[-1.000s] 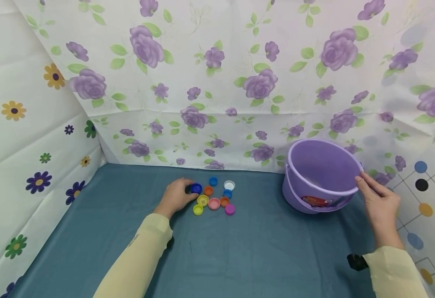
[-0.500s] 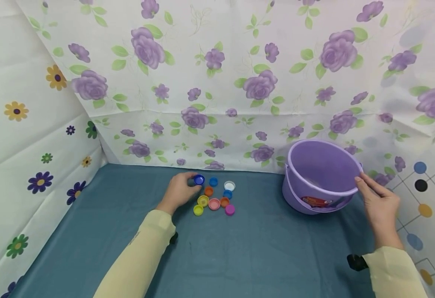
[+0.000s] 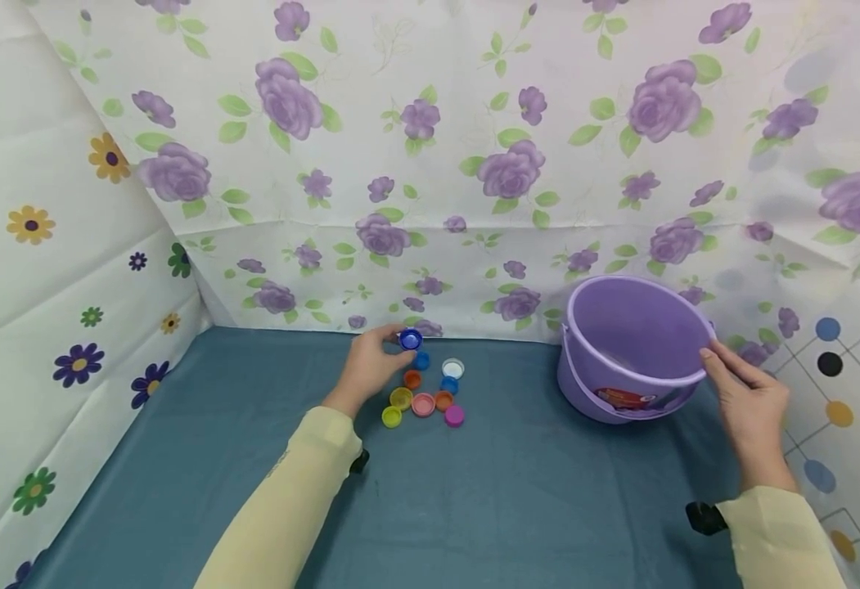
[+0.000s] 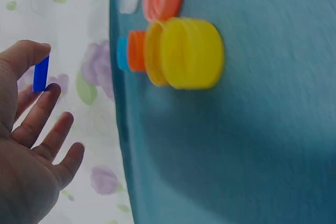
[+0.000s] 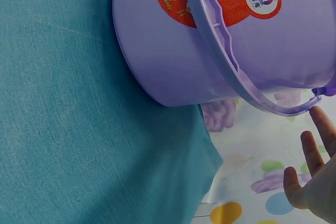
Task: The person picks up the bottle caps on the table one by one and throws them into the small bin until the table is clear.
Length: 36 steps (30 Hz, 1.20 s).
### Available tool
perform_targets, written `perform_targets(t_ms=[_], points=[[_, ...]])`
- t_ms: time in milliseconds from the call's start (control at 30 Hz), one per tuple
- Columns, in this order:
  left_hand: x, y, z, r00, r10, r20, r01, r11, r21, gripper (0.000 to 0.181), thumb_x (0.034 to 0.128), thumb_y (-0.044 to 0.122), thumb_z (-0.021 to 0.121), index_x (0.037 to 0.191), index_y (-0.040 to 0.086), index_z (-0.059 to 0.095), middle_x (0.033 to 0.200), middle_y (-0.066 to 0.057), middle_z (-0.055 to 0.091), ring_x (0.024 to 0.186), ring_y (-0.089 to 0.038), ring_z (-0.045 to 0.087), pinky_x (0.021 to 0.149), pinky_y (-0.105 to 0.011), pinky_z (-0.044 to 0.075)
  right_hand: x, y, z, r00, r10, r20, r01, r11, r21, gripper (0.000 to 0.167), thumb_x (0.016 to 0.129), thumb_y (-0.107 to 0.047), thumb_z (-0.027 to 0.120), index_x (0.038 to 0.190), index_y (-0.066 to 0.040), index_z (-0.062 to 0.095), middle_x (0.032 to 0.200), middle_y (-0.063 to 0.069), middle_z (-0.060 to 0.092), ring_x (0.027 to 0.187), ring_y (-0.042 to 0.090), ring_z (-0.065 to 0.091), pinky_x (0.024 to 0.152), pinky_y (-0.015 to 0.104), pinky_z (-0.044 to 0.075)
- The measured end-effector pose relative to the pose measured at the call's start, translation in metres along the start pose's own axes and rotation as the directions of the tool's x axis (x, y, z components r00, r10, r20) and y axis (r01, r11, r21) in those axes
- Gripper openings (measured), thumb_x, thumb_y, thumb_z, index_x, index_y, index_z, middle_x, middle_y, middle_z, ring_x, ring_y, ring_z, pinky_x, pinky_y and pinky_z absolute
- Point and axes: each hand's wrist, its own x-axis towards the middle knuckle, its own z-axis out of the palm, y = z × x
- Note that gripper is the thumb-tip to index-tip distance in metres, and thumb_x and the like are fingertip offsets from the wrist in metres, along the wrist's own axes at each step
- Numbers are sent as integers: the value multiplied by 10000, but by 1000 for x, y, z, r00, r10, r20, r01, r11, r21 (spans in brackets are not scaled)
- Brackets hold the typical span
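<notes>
In the head view my left hand (image 3: 371,364) pinches a dark blue lid (image 3: 411,339) above the far side of a group of small coloured tubs and lids. The left wrist view shows the blue lid (image 4: 41,73) edge-on between thumb and fingertips, the other fingers spread. Just below it in the head view is a blue piece (image 3: 420,361), with an orange one (image 3: 412,379) nearer. My right hand (image 3: 754,405) holds the rim of a purple bucket (image 3: 621,368) at its right side. The bucket stands upright, its handle lowered against the front.
A white lid (image 3: 453,369), yellow lid (image 3: 401,398), pink lid (image 3: 424,404) and magenta piece (image 3: 455,415) lie close together on the blue-green cloth (image 3: 474,507). A flowered sheet (image 3: 466,270) rises along the back edge.
My left hand has lifted the dark blue lid from the group and moved it away toward the back and slightly right. The right hand and bucket have stayed in place.
</notes>
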Motion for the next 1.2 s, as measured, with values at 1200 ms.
perform_targets(t_ms=[1200], points=[[27, 112, 31, 987, 152, 56, -144, 982, -118, 448, 811, 443, 691, 1217, 278, 597, 1155, 28, 629, 1095, -145, 578, 840, -348, 532, -3, -2, -1, 1000, 0, 11, 0, 998, 57, 491, 704, -355, 797, 1155, -201, 683, 1143, -146, 665, 1024, -73, 591, 682, 14, 454]])
